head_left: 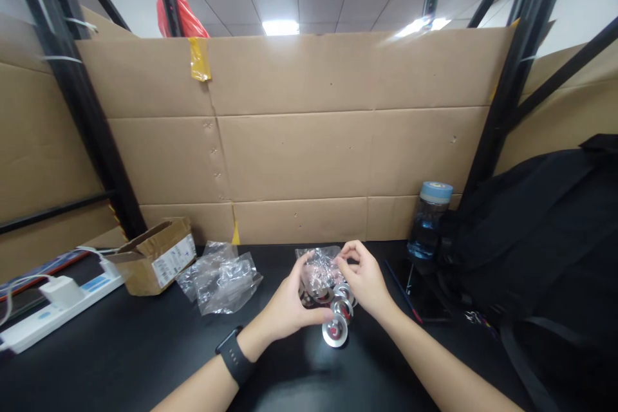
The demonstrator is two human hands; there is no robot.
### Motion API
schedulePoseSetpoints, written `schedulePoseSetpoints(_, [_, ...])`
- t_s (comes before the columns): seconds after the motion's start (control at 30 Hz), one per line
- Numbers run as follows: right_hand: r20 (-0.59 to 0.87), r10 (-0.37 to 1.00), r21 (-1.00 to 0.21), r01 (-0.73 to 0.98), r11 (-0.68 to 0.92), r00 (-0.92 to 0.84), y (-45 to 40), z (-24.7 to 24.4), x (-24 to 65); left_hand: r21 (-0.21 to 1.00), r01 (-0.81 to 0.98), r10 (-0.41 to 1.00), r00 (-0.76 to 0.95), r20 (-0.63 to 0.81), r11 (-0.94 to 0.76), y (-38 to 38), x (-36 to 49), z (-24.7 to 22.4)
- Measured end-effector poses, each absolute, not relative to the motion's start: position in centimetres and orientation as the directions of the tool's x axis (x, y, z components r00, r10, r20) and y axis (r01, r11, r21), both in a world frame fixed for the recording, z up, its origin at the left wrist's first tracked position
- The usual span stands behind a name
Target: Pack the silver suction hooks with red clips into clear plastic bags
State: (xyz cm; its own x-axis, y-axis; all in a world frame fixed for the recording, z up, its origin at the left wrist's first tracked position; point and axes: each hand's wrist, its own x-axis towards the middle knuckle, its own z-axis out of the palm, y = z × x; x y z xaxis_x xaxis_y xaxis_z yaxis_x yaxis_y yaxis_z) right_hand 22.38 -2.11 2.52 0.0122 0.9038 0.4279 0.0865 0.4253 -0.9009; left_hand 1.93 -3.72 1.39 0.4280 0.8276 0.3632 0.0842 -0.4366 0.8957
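Observation:
Several round silver discs with red centres (pixel 335 331) lie in a cluster on the black table, partly between my hands. A crinkled clear plastic bag (pixel 318 269) rests over the back of the cluster. My left hand (pixel 294 306), with a black watch on the wrist, curves around the left side of the discs and bag, thumb and fingers apart; its thumb reaches the front discs. On the right, my right hand (pixel 361 275) has its thumb and forefinger pinched at the bag's right edge, with its other fingers curled.
Empty clear bags (pixel 226 280) and an open cardboard box (pixel 159 257) lie left, beside a white power strip (pixel 72 309). On the right are a blue-lidded bottle (pixel 429 222), a pen (pixel 403 291), a dark flat object and a black backpack (pixel 541 257). Cardboard (pixel 299 154) stands behind.

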Motion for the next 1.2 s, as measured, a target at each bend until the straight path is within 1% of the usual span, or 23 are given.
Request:
schedulePoseSetpoints(0.13, [0.405,0.912,-0.914,-0.011,0.405,-0.061,-2.4,2.2,22.0,0.913,0.103,0.89,0.289,0.352,-0.395,-3.1,2.1,1.2])
schedulePoseSetpoints(0.2, [0.422,0.901,-0.904,0.017,0.426,-0.102,-2.4,2.2,22.0,0.917,0.081,0.895,0.263,0.359,-0.391,-2.6,1.9,1.3])
schedulePoseSetpoints(0.27, [0.42,0.889,-0.895,0.078,0.439,-0.183,-2.6,2.3,22.2,0.922,0.04,0.897,0.248,0.364,-0.385,-2.2,1.5,1.4])
schedulePoseSetpoints(0.33, [0.37,0.875,-0.897,0.124,0.424,-0.312,-2.8,2.5,22.3,0.925,0.032,0.903,0.234,0.36,-0.378,-2.1,1.2,1.6])
schedulePoseSetpoints(0.4, [0.331,0.869,-0.909,0.121,0.398,-0.367,-3.1,2.7,22.3,0.922,0.075,0.905,0.237,0.354,-0.38,-2.1,1.0,1.8])
schedulePoseSetpoints(0.53, [0.34,0.895,-0.924,0.076,0.376,-0.289,-3.3,3.0,22.0,0.899,0.177,0.897,0.274,0.346,-0.4,-2.4,0.9,2.0])
schedulePoseSetpoints(0.67, [0.312,0.898,-0.938,0.051,0.344,-0.309,-2.8,3.1,22.1,0.902,0.166,0.887,0.318,0.334,-0.399,-2.7,1.0,2.3])
schedulePoseSetpoints(0.8, [0.292,0.919,-0.95,0.035,0.311,-0.264,-2.2,2.9,22.4,0.88,0.182,0.872,0.322,0.367,-0.438,-2.7,0.6,2.8])
schedulePoseSetpoints(0.9, [0.267,0.919,-0.96,0.008,0.281,-0.29,-2.1,2.6,22.5,0.867,0.21,0.874,0.302,0.381,-0.451,-2.5,0.2,3.2])
schedulePoseSetpoints(1.0, [0.235,0.91,-0.969,-0.01,0.246,-0.341,-2.3,2.3,22.4,0.867,0.206,0.866,0.332,0.373,-0.453,-2.7,0.0,3.4])
schedulePoseSetpoints(1.1, [0.213,0.902,-0.972,0.013,0.234,-0.375,-2.5,2.4,22.4,0.848,0.217,0.847,0.359,0.392,-0.484,-2.9,-0.2,4.0])
schedulePoseSetpoints(1.2, [0.206,0.907,-0.97,0.044,0.239,-0.368,-2.4,2.8,22.7,0.824,0.229,0.842,0.306,0.444,-0.518,-2.4,-1.7,5.2])
